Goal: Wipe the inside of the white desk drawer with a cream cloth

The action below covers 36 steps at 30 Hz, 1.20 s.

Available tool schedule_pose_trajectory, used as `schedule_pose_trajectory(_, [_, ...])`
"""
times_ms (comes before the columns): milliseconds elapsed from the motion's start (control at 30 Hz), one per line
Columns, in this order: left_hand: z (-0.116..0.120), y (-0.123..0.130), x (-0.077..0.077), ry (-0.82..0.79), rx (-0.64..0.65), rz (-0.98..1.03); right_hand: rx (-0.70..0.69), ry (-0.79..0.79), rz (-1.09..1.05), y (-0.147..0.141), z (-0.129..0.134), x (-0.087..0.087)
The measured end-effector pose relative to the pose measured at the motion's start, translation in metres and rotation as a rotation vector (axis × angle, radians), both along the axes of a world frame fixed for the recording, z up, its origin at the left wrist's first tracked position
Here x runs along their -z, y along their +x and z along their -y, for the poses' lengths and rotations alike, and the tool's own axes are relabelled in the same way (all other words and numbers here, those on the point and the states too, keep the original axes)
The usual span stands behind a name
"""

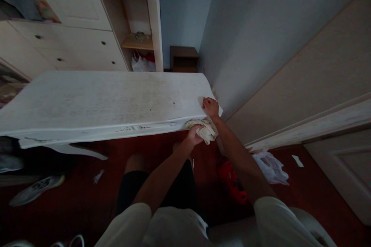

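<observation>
A long white table (139,90) with a carved front edge stretches across in front of me, its top marked with grey-brown smudges and a few dark specks. At its front edge near the right end, my left hand (196,134) is closed around a crumpled cream cloth (206,130). Just above the cloth, my right hand (211,107) is curled into a fist against the right end of the tabletop. Whatever its fingers hold, if anything, is hidden.
A white wardrobe (84,46) with open shelves stands behind the table, beside a small brown cabinet (185,56). A grey wall (246,27) runs close on the right. On the red floor lie a plastic bag (271,168), a red object (232,181) and a shoe (37,190).
</observation>
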<state>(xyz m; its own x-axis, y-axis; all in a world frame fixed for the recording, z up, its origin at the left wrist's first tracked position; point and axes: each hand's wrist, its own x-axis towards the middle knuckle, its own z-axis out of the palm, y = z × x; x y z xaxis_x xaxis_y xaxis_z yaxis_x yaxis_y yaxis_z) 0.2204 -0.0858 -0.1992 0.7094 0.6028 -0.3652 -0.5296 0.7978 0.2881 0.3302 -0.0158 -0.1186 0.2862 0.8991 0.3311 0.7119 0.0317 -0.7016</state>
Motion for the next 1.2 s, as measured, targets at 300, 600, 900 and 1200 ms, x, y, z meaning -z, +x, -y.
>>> schedule_pose_trajectory(300, [0.009, -0.015, -0.01, -0.068, -0.177, 0.055, -0.055, 0.03, -0.028, 0.007, -0.003, 0.006])
schedule_pose_trajectory(600, [0.026, -0.071, -0.034, 0.051, -0.275, -0.096, -0.044, 0.017, -0.006, 0.008, -0.001, 0.005])
schedule_pose_trajectory(900, [0.046, -0.137, -0.038, 0.1, -0.589, -0.204, -0.047, 0.034, -0.02, 0.007, 0.001, 0.006])
schedule_pose_trajectory(1200, [0.031, -0.26, -0.012, 0.087, -1.005, -0.66, 0.018, 0.051, 0.029, 0.002, 0.003, 0.004])
